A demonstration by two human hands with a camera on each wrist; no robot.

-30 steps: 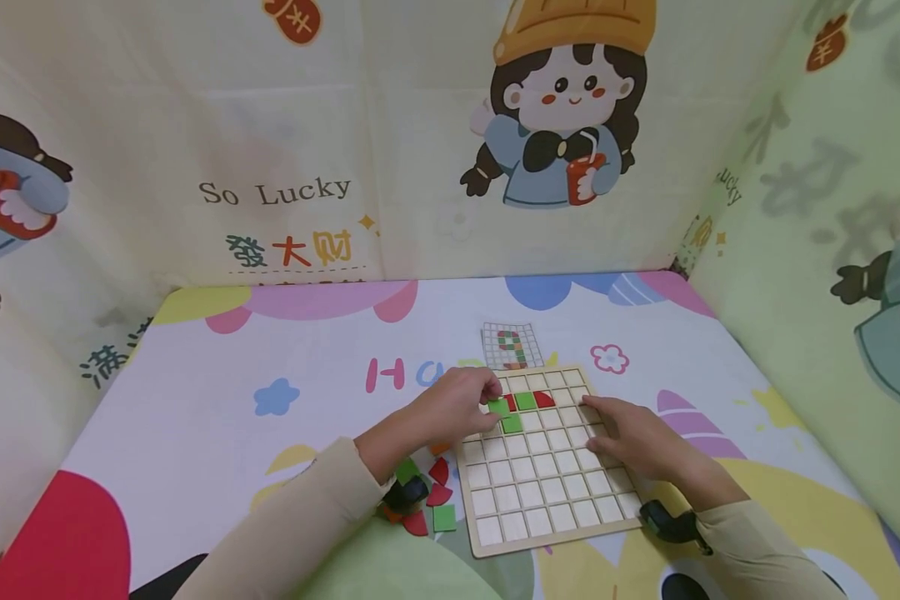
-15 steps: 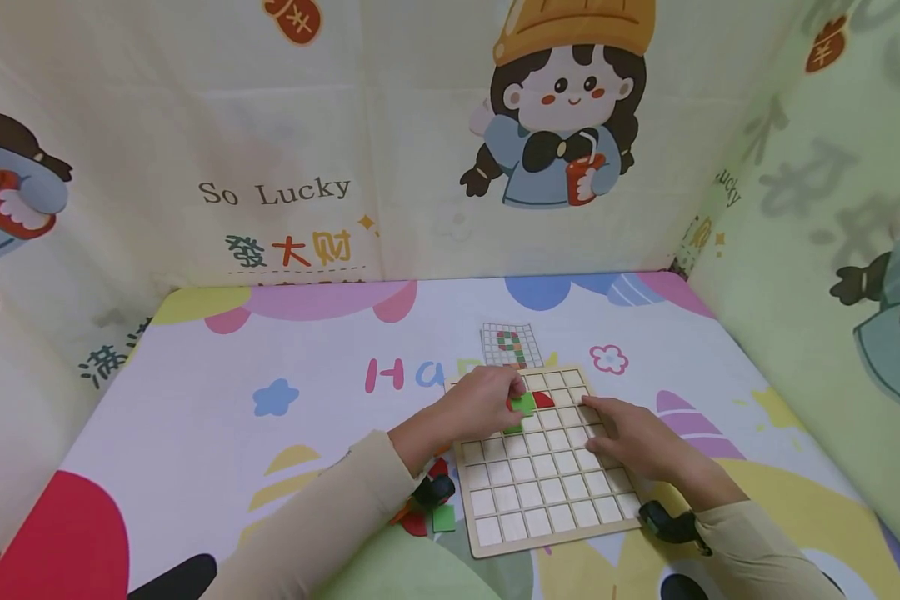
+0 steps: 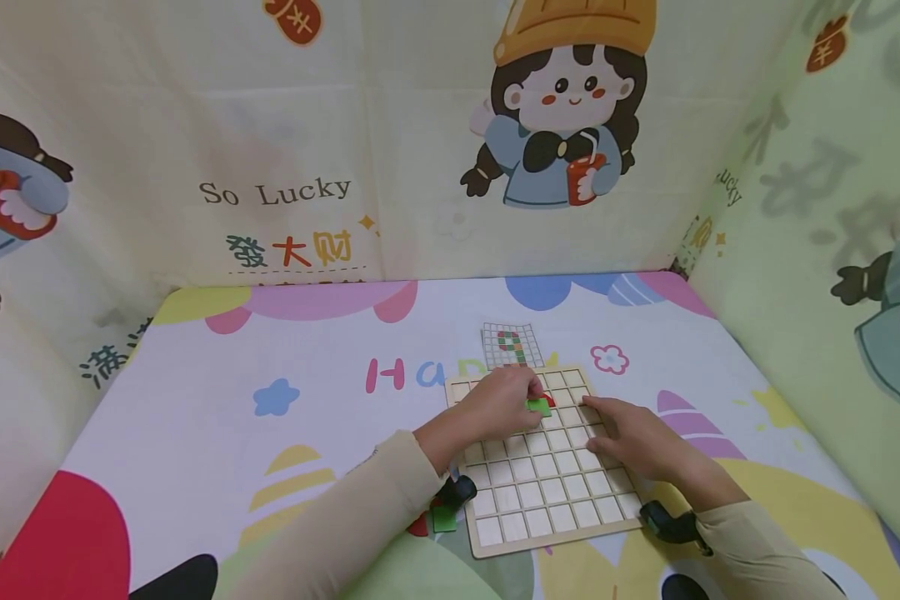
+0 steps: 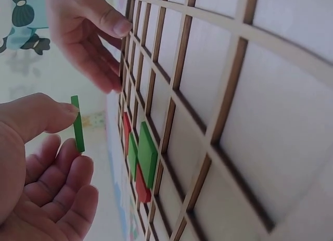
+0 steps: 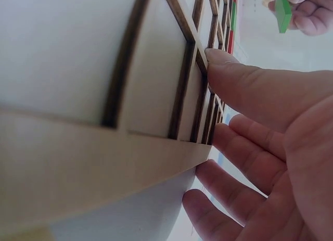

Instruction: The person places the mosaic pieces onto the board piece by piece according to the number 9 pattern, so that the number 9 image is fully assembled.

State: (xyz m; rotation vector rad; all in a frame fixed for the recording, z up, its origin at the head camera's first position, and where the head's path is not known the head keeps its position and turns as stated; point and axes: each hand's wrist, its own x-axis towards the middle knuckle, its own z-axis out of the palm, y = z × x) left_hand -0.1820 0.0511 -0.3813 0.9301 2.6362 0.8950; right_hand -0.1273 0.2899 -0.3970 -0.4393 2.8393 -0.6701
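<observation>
The green tile (image 3: 539,407) is over the far part of the board (image 3: 555,540), not inside any cell (image 3: 537,522); the left wrist view shows a gap between the two. The left hand (image 3: 498,404) pinches it between thumb and a fingertip, with the other fingers loosely bent. The step in hand looks like placing this tile: from the head, it covers part of a red piece (image 3: 549,400). The next move seems to call for squaring its edges to one cell and laying it flat before the pinch loosens.

The board is divided into square cells by raised wooden ribs. Four pieces show in it from the left wrist: a row of red, green (image 4: 132,157) and red (image 4: 141,191), with a green square (image 4: 148,155) just beside it. Whether each is fully seated, I cannot tell.

At the board's right edge, the right hand (image 3: 633,429) has its thumb tip on top and its relaxed fingers along the side, apparently steadying it.

Outward, a card (image 3: 512,343) with a coloured grid figure lies beyond the far edge, while a loose green piece (image 3: 444,519) and a loose red piece (image 3: 418,526) lie left of the board on the printed cloth (image 3: 195,450)
</observation>
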